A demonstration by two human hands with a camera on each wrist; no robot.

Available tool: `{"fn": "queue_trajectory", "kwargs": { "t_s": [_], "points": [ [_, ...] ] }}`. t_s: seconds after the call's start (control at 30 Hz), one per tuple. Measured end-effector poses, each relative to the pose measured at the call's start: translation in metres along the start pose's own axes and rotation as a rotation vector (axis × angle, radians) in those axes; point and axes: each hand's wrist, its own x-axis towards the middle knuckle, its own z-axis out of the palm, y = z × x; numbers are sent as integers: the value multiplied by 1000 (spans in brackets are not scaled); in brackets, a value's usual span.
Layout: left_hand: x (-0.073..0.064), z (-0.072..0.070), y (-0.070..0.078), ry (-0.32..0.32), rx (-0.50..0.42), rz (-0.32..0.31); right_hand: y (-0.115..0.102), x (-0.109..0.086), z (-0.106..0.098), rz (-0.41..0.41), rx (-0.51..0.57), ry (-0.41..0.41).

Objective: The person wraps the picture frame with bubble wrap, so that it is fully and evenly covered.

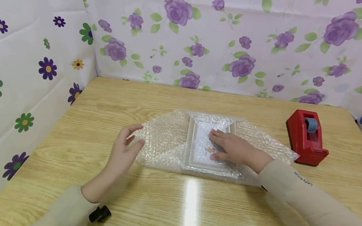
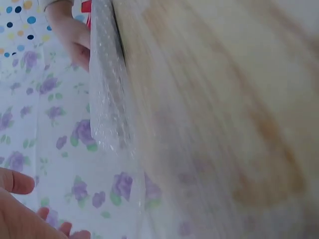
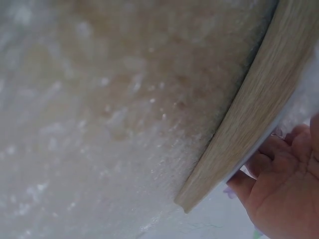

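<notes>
A light wooden picture frame (image 1: 190, 140) lies in the middle of a sheet of bubble wrap (image 1: 164, 141). Folds of the wrap cover its top and bottom edges, and the sheet spreads out as tapering flaps on both sides. My right hand (image 1: 235, 149) rests on the front of the frame with its fingers extended. At the tip of the left flap, my left hand (image 1: 126, 151) hovers with thumb and fingers apart, holding nothing. In the right wrist view, the frame's wooden side (image 3: 239, 119) shows beside the right palm (image 3: 289, 189).
A red tape dispenser (image 1: 308, 142) with a roll of tape (image 1: 311, 125) stands at the right, close to the right flap's tip. Flowered cloth (image 1: 209, 38) hangs behind the wooden table (image 1: 143, 205), and more cloth hangs at its sides.
</notes>
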Motion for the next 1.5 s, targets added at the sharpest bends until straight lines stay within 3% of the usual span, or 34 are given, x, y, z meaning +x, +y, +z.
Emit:
{"fn": "queue_trajectory", "kwargs": {
  "t_s": [0.2,0.4,0.63,0.9,1.07,1.5],
  "points": [
    [3,-15,-4,69,-56,-213,-1,0,0,-5,-4,5],
    [3,-23,-7,26,-198,-435,-2,0,-1,-3,4,6],
    [2,-23,-15,-18,-351,-543,-3,0,0,5,12,12],
    [3,-18,-26,-153,-424,-601,-2,0,1,-2,4,23],
    [1,-17,-30,-233,-416,-589,-3,1,1,-1,-3,22],
    [-5,-10,-28,-343,-401,-548,-2,0,1,5,12,23]
  ]
}}
